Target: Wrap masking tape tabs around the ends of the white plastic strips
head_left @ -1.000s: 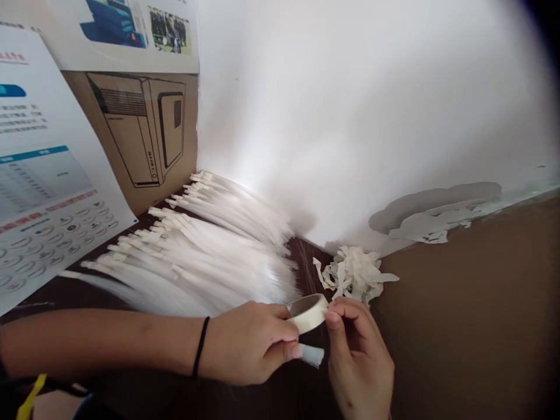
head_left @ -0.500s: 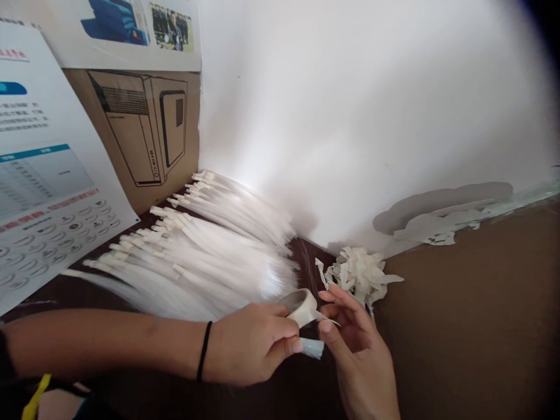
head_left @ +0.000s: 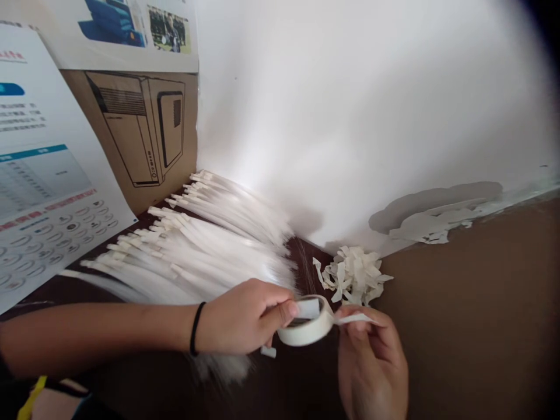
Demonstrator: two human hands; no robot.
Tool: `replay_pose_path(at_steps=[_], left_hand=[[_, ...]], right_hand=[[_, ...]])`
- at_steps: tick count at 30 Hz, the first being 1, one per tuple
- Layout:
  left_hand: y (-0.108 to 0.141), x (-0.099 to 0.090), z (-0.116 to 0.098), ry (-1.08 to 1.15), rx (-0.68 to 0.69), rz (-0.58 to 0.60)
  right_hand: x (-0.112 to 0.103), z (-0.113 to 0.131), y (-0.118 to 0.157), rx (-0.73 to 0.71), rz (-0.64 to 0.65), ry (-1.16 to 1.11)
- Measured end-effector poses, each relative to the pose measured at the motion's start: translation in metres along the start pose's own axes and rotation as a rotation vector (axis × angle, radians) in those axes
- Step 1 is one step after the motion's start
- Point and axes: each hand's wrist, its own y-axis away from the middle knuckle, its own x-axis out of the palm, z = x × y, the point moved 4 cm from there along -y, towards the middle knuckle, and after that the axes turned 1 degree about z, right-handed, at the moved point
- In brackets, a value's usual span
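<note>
My left hand (head_left: 249, 315), a black band at its wrist, is closed on a roll of cream masking tape (head_left: 306, 333). Between its thumb and finger a pale, wrapped bundle end (head_left: 308, 308) sticks out over the roll's opening. Loose white fibres (head_left: 225, 367) and a small white end piece (head_left: 268, 352) show below that hand; whether they belong to the same bundle I cannot tell. My right hand (head_left: 371, 356) pinches the free end of the tape (head_left: 356, 318), pulled out a short way from the roll.
Many white fibre bundles (head_left: 205, 239) with taped ends lie in rows on the dark tabletop (head_left: 306, 379). A heap of torn tape strips (head_left: 354, 274) sits against the white panel (head_left: 350, 116). At left stand a cardboard panel (head_left: 131, 128) and a printed sheet (head_left: 44, 163).
My left hand has turned, so the tape roll lies flatter and lower, with the bundle end now above it. My right hand has moved slightly right and down, drawing out the tape end.
</note>
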Motion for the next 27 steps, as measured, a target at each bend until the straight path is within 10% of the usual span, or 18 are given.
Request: replay_pose_path(at_steps=[6,15,27], left_hand=[[-0.002,-0.008,-0.009,0.197,-0.005,0.017],[-0.002,0.02,0.005,0.679,-0.18,0.196],[0.0,0.015,0.0,0.182,-0.076,0.077]], right_hand=[[0.013,0.024,0.009,-0.279,0.196,0.29],[0.043,0.03,0.022,-0.288,0.169,0.139],[0.035,0.016,0.03,-0.272,0.034,0.342]])
